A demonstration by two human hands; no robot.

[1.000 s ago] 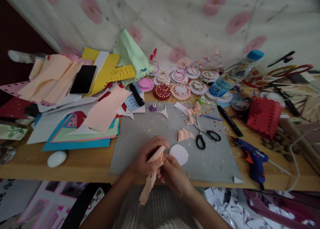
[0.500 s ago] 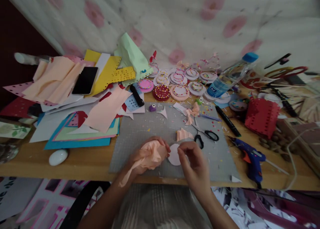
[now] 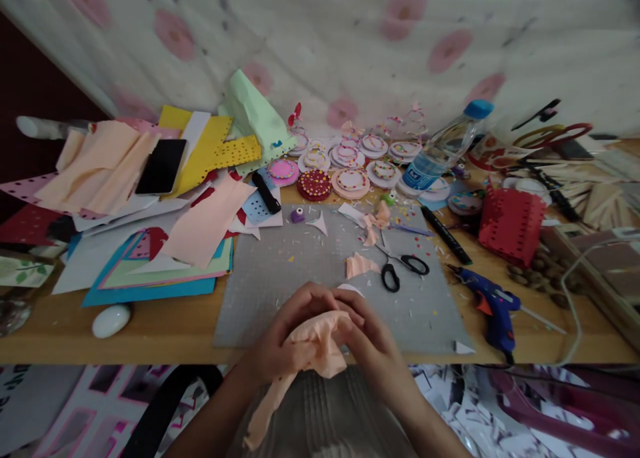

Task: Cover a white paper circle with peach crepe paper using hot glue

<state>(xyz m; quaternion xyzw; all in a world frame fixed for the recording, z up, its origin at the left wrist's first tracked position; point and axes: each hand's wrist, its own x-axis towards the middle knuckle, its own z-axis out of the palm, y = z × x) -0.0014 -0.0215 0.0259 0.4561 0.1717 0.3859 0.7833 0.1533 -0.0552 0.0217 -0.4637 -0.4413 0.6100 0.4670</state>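
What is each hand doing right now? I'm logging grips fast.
Left hand: closed on the crumpled peach crepe paper strip.
Right hand: fingers closed on the same paper strip.

The wooden tabletop [image 3: 165, 328] holds a grey mat [image 3: 280, 271], a white egg shape [image 3: 111, 321], a blue glue gun [image 3: 493, 308] — and paper sheets [image 3: 150, 271].
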